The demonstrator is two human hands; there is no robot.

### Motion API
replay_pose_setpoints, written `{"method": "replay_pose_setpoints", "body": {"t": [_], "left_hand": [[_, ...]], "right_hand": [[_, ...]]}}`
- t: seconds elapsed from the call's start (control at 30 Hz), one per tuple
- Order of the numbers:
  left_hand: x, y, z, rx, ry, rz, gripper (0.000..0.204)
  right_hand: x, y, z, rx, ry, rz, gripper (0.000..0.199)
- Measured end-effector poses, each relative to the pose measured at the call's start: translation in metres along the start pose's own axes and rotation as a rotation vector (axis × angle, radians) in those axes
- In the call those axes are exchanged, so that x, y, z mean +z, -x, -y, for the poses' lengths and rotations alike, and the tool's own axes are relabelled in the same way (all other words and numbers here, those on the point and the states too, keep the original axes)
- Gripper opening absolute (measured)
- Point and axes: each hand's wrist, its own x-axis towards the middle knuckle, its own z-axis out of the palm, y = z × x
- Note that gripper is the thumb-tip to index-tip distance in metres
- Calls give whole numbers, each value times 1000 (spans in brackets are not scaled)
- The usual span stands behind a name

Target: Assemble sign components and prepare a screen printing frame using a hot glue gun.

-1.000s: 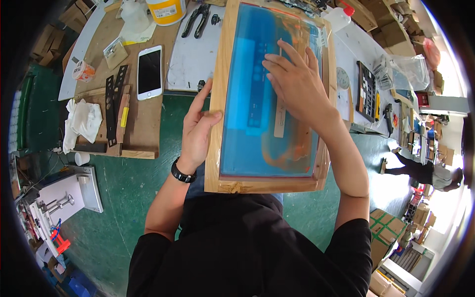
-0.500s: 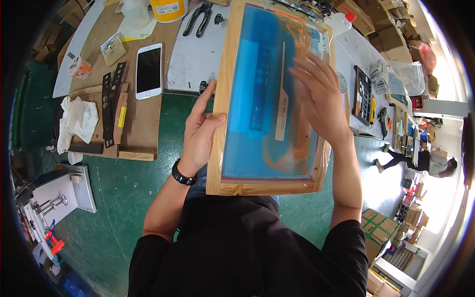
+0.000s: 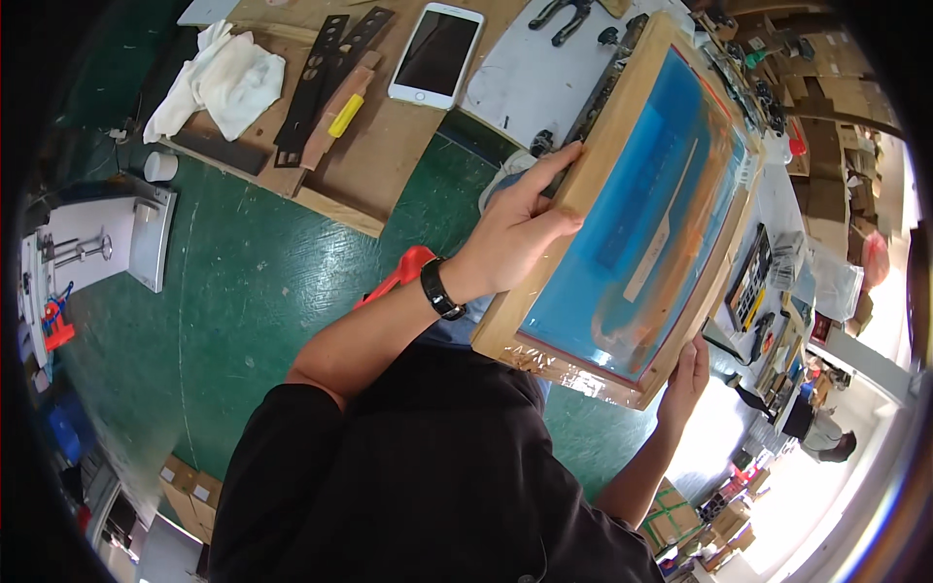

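A wooden screen-printing frame [image 3: 544,282] with a blue stencilled screen [image 3: 607,257] is held tilted above my lap, its top leaning to the right. Brownish smears run down the screen's right side, beside a pale, narrow strip-shaped area. My left hand [image 3: 520,233] is closed on the left rail, thumb on the front face and some fingers hidden behind. On the opposite rail, near the lower right corner, my right hand [image 3: 686,381] grips the wood; part of its fingers is hidden behind the frame.
Left on the workbench lie a white cloth [image 3: 238,83], black slotted strips [image 3: 313,87], a yellow-marked tool [image 3: 340,117] and a smartphone [image 3: 437,53]. Pliers [image 3: 559,17] lie farther back. A calculator-like black device [image 3: 748,277] sits at right. Another person [image 3: 826,432] is far right.
My right hand has left the screen's face and taken hold of the right rail. The frame has swung right and tilted, my left hand still on it. The view has turned.
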Motion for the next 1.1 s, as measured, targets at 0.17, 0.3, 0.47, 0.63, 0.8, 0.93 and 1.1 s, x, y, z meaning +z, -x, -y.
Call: {"method": "replay_pose_setpoints", "body": {"t": [0.17,0.3,0.47,0.63,0.8,0.93,1.1], "left_hand": [[-1,-3,-3,4,-32,18,71],[-4,1,-1,-58,-96,38,70],[-3,0,4,16,-104,33,69],[-2,0,3,24,-157,20,68],[0,0,3,15,-150,10,68],[2,1,0,25,-162,-1,68],[3,3,-4,17,-153,2,68]], "right_hand": [[4,4,-2,8,48,-6,39],[0,5,-7,25,123,-16,41],[-3,3,-13,-16,153,-28,41],[1,4,-16,-40,110,-44,40],[1,4,-12,-60,105,-37,39],[0,4,-8,-55,75,-1,39],[1,4,-7,-51,100,-7,40]]}}
